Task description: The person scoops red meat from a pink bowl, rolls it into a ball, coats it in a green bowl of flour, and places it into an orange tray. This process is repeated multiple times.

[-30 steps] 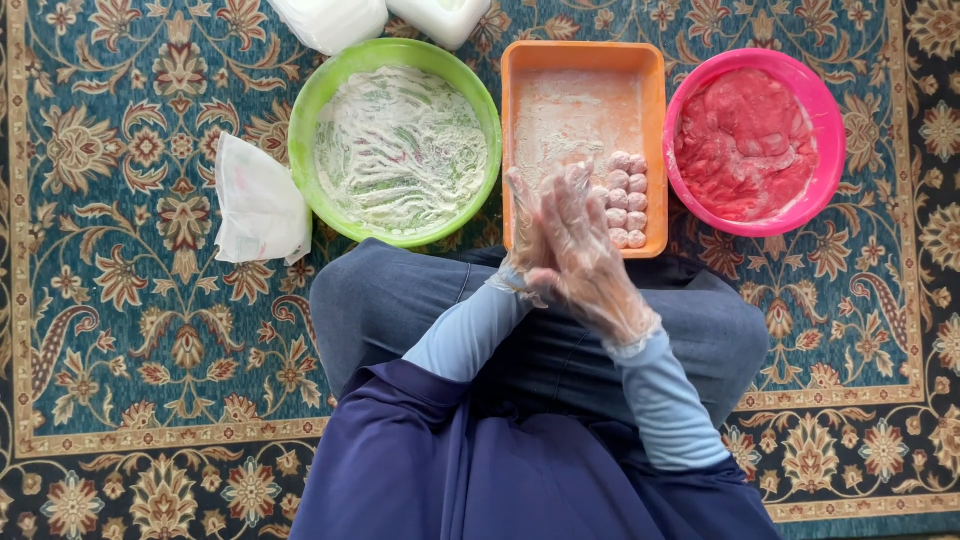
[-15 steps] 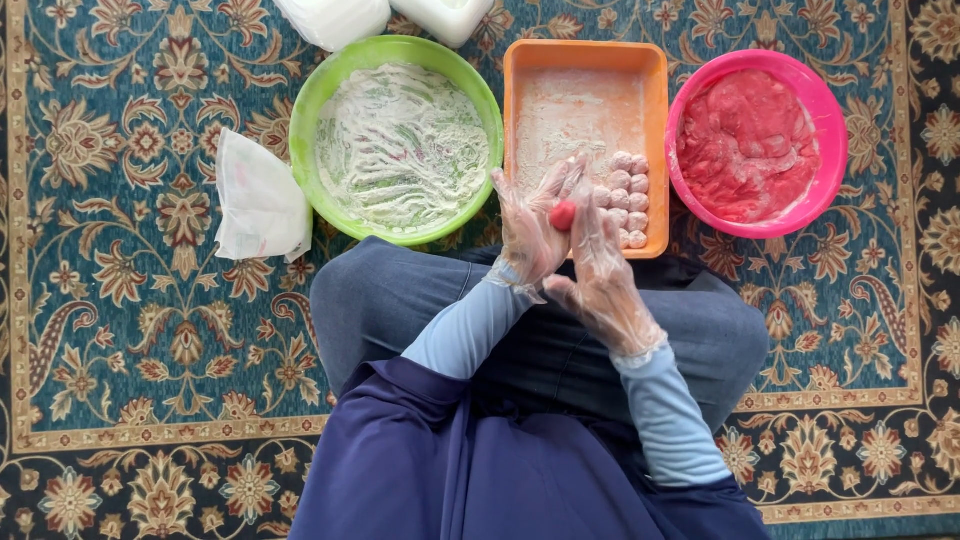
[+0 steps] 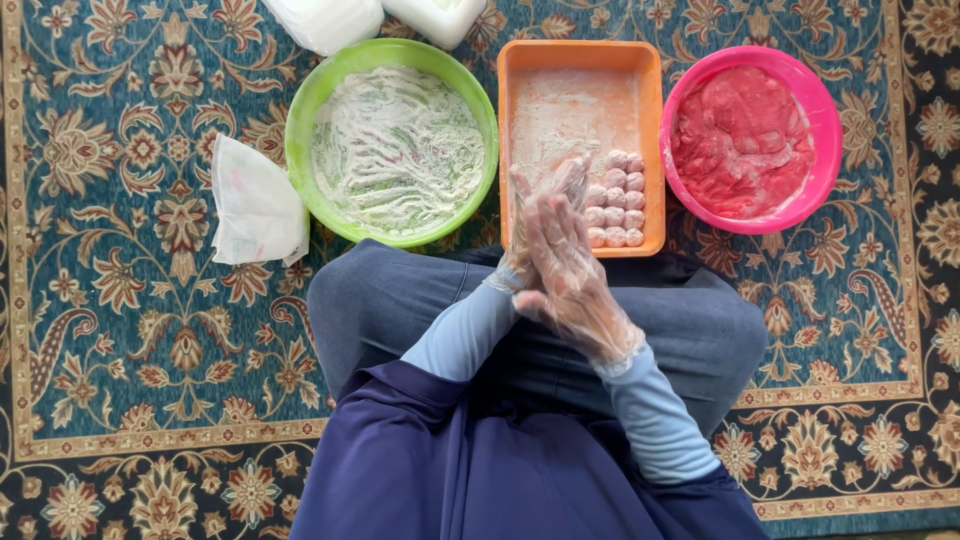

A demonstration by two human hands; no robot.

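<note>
My two hands wear clear plastic gloves and are pressed palm to palm over my lap. My right hand (image 3: 572, 285) lies on top, and my left hand (image 3: 521, 215) shows under it on the left. The small red dough ball between the palms is hidden now. Just beyond my fingertips lies an orange tray (image 3: 580, 52) dusted with flour, with several pale pink floured balls (image 3: 615, 200) in rows at its near right corner. A pink bowl (image 3: 812, 105) of red paste (image 3: 745, 140) stands to the right of the tray.
A green bowl (image 3: 300, 115) of white flour (image 3: 400, 150) stands left of the tray. A crumpled white paper (image 3: 255, 200) lies left of that bowl. Two white containers (image 3: 330, 18) (image 3: 435, 15) sit at the top edge. Everything rests on a patterned blue carpet (image 3: 120, 300).
Half a second ago my palms were apart and the red ball showed between them. They have closed over it again, with the right hand slid across the left.
</note>
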